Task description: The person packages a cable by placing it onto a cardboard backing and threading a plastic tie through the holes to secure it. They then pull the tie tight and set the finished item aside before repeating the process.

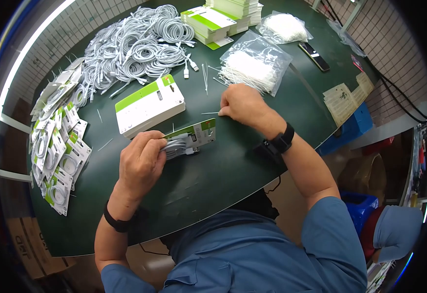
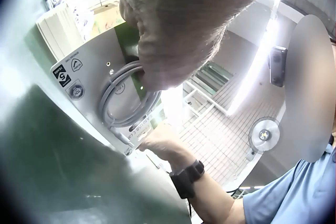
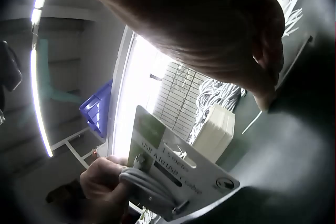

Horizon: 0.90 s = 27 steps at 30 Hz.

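Note:
My left hand [image 1: 142, 158] grips a white and green retail card [image 1: 204, 133] together with a coiled grey USB cable [image 1: 176, 148], thumb and fingers at the card's left end. In the left wrist view the coil [image 2: 107, 98] lies against the card's printed face. The right wrist view shows a slot in the card [image 3: 181, 155] and print naming a USB A to USB C cable. My right hand [image 1: 246, 106] is low over the table, to the right of the card, pinching a thin white cable tie [image 1: 209, 113] at the fingertips.
A stack of blank-side cards [image 1: 150, 105] stands just beyond my left hand. Behind are a heap of coiled cables [image 1: 135, 44], bags of ties [image 1: 255, 63] and more card stacks [image 1: 208, 24]. Finished-looking cards with cables [image 1: 57, 156] pile at left; a phone [image 1: 314, 56] lies right.

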Tool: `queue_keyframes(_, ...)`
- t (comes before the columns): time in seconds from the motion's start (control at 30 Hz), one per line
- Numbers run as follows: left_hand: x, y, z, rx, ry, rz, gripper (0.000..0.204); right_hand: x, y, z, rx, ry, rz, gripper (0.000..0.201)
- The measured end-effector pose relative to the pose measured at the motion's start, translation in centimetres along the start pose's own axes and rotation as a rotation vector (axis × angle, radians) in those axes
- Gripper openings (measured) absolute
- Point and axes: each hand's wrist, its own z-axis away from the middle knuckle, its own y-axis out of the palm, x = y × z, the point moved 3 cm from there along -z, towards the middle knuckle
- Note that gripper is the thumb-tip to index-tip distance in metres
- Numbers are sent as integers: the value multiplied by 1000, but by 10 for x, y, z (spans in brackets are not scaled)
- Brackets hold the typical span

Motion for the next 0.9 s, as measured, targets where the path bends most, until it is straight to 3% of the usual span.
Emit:
queue_keyframes(0.1, 0, 6, 3, -28, 3, 3, 28, 4, 11, 25, -201, -110, -115, 17)
queue_keyframes(0.23, -6, 7, 7, -34, 20, 32, 30, 8, 22, 41, -282, -214, -128, 17)
queue_keyframes(0.53, -9, 7, 15, -81, 60, 47, 24, 14, 18, 41, -298, -347, 111, 16)
queue_keyframes(0.63, -9, 8, 18, -63, 101, 66, 33, 14, -6, 24, -138, -159, -449, 15)
queue_keyframes(0.67, -9, 8, 19, -56, 101, 67, 33, 20, -14, 21, -137, -157, -455, 15)
queue_keyframes(0.73, -8, 8, 18, -60, 107, 77, 33, 33, -31, 18, 5, -97, -1042, 13)
queue_keyframes(0.9, -8, 9, 15, -53, 111, 78, 32, 62, -40, 6, 60, -177, -1306, 14)
